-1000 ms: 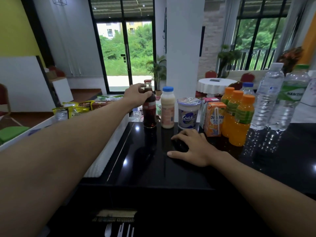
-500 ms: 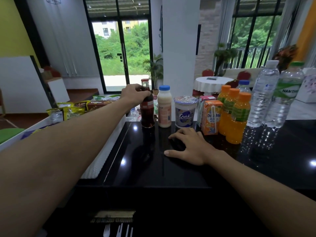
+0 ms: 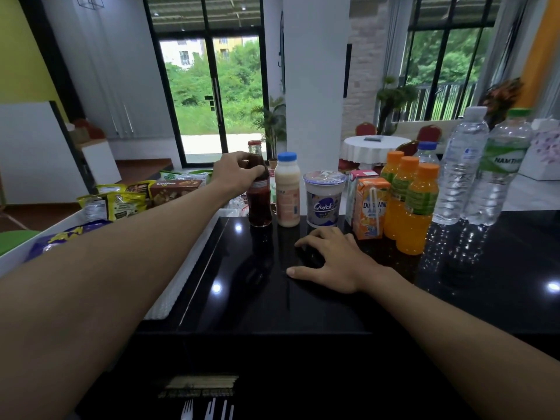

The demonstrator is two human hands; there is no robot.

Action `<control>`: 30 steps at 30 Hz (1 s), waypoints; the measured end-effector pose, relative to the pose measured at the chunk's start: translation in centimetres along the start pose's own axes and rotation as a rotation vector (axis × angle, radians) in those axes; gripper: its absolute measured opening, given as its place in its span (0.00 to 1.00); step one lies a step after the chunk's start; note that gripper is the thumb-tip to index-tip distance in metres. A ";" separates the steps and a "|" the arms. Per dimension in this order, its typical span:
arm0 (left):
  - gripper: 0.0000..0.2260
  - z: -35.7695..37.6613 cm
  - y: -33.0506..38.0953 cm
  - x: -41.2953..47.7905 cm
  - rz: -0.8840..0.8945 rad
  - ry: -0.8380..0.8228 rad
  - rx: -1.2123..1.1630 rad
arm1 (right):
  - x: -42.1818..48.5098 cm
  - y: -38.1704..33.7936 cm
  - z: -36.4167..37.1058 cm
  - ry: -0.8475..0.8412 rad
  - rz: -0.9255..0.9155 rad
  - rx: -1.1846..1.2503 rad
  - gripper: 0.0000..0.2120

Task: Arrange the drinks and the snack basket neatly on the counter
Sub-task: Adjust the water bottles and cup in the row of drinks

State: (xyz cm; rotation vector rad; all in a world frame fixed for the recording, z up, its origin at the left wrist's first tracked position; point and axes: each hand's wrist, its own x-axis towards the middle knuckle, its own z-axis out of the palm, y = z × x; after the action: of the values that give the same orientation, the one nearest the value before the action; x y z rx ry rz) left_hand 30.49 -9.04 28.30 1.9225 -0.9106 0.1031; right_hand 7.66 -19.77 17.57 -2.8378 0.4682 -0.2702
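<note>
Setting: glossy black counter (image 3: 303, 304) in a bright room, glass doors and greenery behind, a white pillar just past the drinks.
Drinks row: along the far edge stand, left to right, a dark soda bottle (image 3: 260, 204), a blue-capped milk bottle (image 3: 287, 192), a Quick cup (image 3: 324, 200), an orange juice carton (image 3: 370, 207), three orange juice bottles (image 3: 413, 204) and two water bottles (image 3: 481, 171).
Snack basket: a white snack basket (image 3: 169, 298) sits to the left of the counter, filled with packets; its right wall lies against the counter's edge.
Left hand: the left hand (image 3: 238, 172) reaches far forward, fingers closed around the soda bottle's shoulder and neck; the bottle stands upright, base on the counter, just beside the milk bottle.
Right hand: the right hand (image 3: 331, 262) lies palm-down on the counter with fingers loosely spread, holding nothing, near the Quick cup and carton.
Step in hand: probably squaring the soda bottle into the row.
Doing it well: slide or set it down gently, base flat, level with its neighbours and evenly spaced; a high grip on a tall glass bottle can tip it, so move it slowly and let go only once it stands steady.
</note>
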 end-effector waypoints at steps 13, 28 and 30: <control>0.14 0.3 0.4 -0.4 0.056 -0.011 0.090 | -0.2 -0.3 -0.3 -0.016 0.011 0.004 0.41; 0.15 0.4 0.6 -0.7 0.044 -0.032 0.115 | -0.1 -0.1 -0.2 -0.012 0.000 0.012 0.43; 0.15 0.3 0.6 -0.7 0.048 -0.046 0.123 | -0.2 -0.1 -0.3 -0.010 -0.001 0.019 0.43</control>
State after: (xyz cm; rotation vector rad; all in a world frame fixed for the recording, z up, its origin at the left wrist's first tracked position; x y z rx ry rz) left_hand 29.54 -9.07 28.30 2.0245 -1.0018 0.1467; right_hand 7.42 -19.67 17.80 -2.8195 0.4601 -0.2586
